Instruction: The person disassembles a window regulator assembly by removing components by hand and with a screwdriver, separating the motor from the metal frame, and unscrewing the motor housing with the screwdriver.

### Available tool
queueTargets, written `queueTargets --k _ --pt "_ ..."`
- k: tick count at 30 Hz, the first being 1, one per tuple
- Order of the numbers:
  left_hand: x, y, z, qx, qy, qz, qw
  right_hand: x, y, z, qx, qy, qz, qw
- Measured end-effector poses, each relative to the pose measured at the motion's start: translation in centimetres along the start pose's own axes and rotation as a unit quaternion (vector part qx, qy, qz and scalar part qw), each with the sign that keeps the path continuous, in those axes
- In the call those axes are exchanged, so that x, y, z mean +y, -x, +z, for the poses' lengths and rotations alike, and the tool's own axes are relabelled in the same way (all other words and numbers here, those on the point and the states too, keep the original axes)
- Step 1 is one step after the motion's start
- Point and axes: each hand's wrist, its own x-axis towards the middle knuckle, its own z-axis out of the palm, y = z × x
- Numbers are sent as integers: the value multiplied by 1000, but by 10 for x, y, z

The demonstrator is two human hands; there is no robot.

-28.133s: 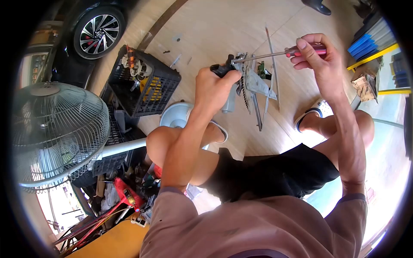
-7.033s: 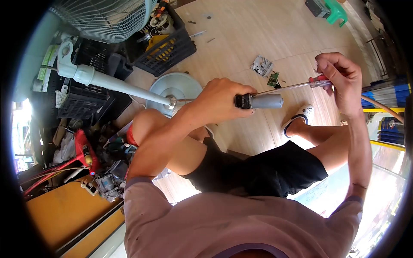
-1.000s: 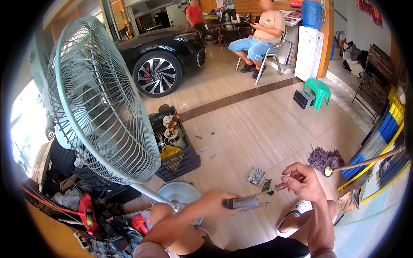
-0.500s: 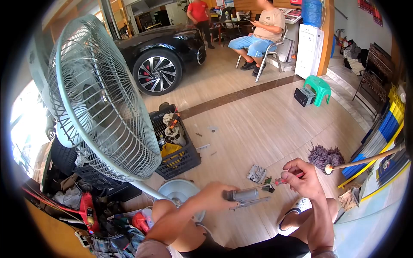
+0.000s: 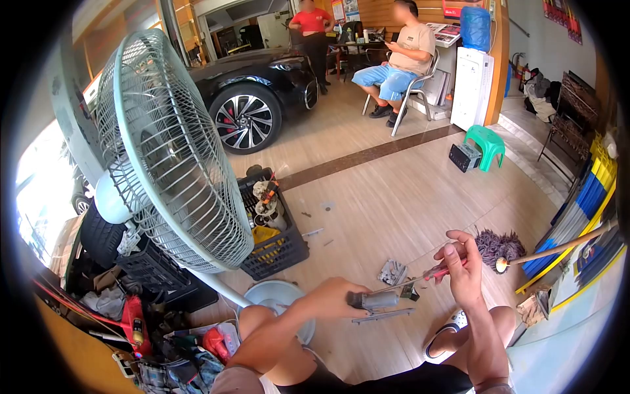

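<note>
In my left hand (image 5: 336,297), fingers wrapped round its near end, is a grey metal cylinder (image 5: 380,300) that looks like a small motor. My right hand (image 5: 464,270) pinches the red handle of a screwdriver (image 5: 436,272) between thumb and fingers. The screwdriver's shaft points left, toward the top of the cylinder; whether its tip touches is unclear. Just below the cylinder shows a thin dark metal strip (image 5: 388,316). Beyond the hands, a silvery metal part (image 5: 392,271) and a small greenish piece (image 5: 410,290) lie on the floor.
A standing fan (image 5: 177,157) rises at left, beside a black crate (image 5: 285,248) of parts. A pale basin (image 5: 262,289) sits by my left knee. A mop head (image 5: 499,248) lies at right. Farther off are a black car (image 5: 262,79), a green stool (image 5: 485,141) and two people.
My right hand's fingers have straightened and lifted around the screwdriver handle, which has shifted slightly. The left hand still grips the cylinder. The view has moved a little; the standing person's arms are now bent.
</note>
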Motion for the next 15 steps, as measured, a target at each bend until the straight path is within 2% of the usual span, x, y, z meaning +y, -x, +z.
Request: queueTargets --k 6,9,12,15 --pt "3 -3 -2 -7 -1 -14 1000 11 3 1 1 52 -39 998" --pt "1 -6 -4 0 -1 -9 1000 3 3 0 -12 6 29 999" --pt "3 -9 -5 0 0 -13 1000 -21 2 -8 -50 120 111 985" --pt "3 -10 -6 -1 2 -18 1000 -13 -1 -15 -76 100 98 987"
